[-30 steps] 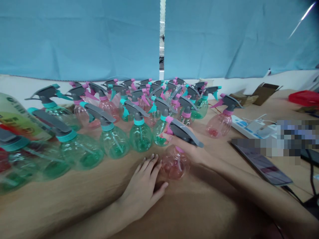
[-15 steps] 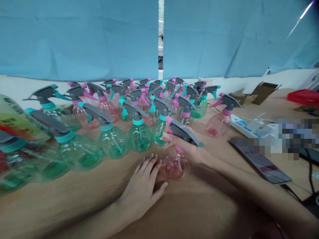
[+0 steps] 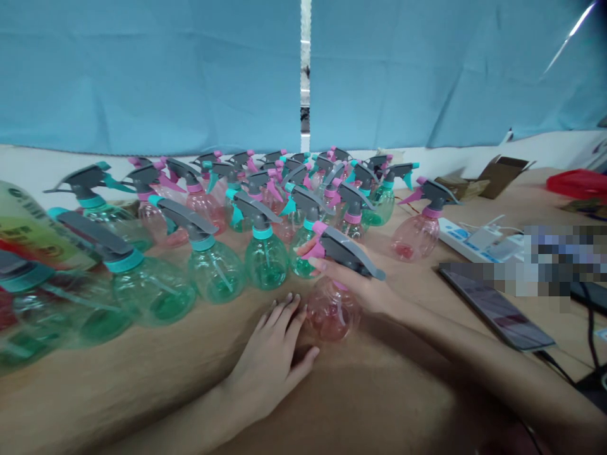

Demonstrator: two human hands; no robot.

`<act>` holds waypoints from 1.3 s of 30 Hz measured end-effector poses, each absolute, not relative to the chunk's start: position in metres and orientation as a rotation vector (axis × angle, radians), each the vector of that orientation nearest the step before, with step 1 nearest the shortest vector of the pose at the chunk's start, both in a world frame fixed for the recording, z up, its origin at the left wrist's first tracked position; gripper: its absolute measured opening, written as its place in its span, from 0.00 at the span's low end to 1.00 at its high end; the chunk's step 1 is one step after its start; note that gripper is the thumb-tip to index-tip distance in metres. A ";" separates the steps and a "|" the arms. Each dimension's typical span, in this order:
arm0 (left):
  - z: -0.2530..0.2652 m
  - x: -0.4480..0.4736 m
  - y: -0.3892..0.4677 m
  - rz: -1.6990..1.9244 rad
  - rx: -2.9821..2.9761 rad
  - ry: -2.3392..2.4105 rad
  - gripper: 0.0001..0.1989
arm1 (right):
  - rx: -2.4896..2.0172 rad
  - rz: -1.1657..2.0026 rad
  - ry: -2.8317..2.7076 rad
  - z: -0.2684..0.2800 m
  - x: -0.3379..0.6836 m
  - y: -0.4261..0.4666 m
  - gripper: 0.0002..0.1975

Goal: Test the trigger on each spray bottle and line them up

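Observation:
My right hand (image 3: 363,287) is closed around the neck of a pink spray bottle (image 3: 333,313), below its grey spray head. The bottle stands upright on the wooden table, and its pink trigger pokes out by my fingertips, pointing left. Flat on the tabletop just left of that bottle lies my left hand (image 3: 272,360), fingers stretched and slightly apart, holding nothing; its fingertips are close to the bottle's side. Behind the hands stand green spray bottles, the nearest being one with a turquoise collar (image 3: 267,262) and another (image 3: 217,272) to its left.
Many more pink and green spray bottles crowd the back, with a lone pink one (image 3: 417,234) at right. A phone (image 3: 493,306), a white power strip (image 3: 467,243), an open cardboard box (image 3: 505,183) and a red item (image 3: 578,188) lie right. A large labelled bottle (image 3: 38,227) leans left.
The fingers of my right hand have shifted a little on the spray bottle, and its pink trigger now shows further out. The spray head has tipped slightly left. My left hand stays put.

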State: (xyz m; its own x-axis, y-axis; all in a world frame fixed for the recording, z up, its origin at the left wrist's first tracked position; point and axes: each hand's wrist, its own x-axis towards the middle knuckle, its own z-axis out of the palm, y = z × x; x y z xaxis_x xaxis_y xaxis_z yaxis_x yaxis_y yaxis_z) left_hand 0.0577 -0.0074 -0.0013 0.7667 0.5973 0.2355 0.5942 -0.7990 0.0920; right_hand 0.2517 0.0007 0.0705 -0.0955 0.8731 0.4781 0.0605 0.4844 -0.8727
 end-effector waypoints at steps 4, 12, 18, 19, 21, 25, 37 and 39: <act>-0.001 0.058 -0.008 0.400 2.936 0.988 0.24 | -0.846 0.849 -1.519 0.071 0.251 0.000 0.09; 0.000 0.058 -0.008 0.372 2.954 0.987 0.25 | -0.855 0.842 -1.514 0.072 0.251 -0.001 0.09; 0.000 0.059 -0.007 0.351 2.971 0.991 0.26 | -0.872 0.832 -1.541 0.071 0.252 -0.002 0.08; 0.000 0.059 -0.007 0.352 2.972 0.992 0.26 | -0.868 0.833 -1.537 0.071 0.252 -0.002 0.08; 0.000 0.059 -0.007 0.348 2.977 0.990 0.26 | -0.865 0.837 -1.522 0.072 0.251 -0.002 0.07; 0.000 0.059 -0.007 0.345 2.982 0.985 0.25 | -0.867 0.840 -1.527 0.074 0.251 -0.002 0.08; -0.001 0.058 -0.007 0.371 2.988 0.979 0.25 | -1.000 0.862 -1.500 0.065 0.254 -0.001 0.05; -0.002 0.058 -0.007 0.389 2.983 0.974 0.25 | -0.992 0.832 -1.496 0.066 0.253 -0.001 0.04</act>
